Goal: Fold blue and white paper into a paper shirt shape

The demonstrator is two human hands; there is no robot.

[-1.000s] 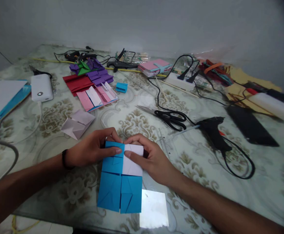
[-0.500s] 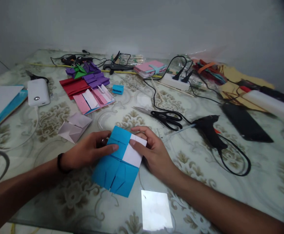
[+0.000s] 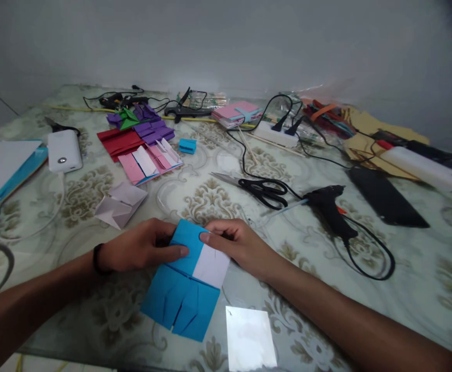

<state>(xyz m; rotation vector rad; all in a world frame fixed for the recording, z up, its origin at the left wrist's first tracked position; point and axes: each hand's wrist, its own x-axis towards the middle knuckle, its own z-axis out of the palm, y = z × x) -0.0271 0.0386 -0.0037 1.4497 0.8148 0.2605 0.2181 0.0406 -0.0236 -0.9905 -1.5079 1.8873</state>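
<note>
A folded sheet of blue paper (image 3: pixel 187 305) with a white section at its upper right is held over the table. My left hand (image 3: pixel 142 247) pinches its upper left edge, thumb on top and fingers behind. At the upper right, my right hand (image 3: pixel 241 245) grips the same paper, its thumb on the line between blue and white. Creases and a slit mark the paper's lower part. A pale folded paper (image 3: pixel 121 204) lies beyond my left hand, and black-handled scissors (image 3: pixel 262 191) rest beyond my right hand.
Near the right forearm lie a black glue gun (image 3: pixel 329 212) and a black phone (image 3: pixel 387 196). A power strip (image 3: pixel 275 134) with cords is at the back. Pink folded papers (image 3: pixel 150 160) and a white power bank (image 3: pixel 65 151) are on the left.
Both hands and the blue paper sit lower in the view. My right thumb has shifted left and up along the paper, showing more of the white section.
</note>
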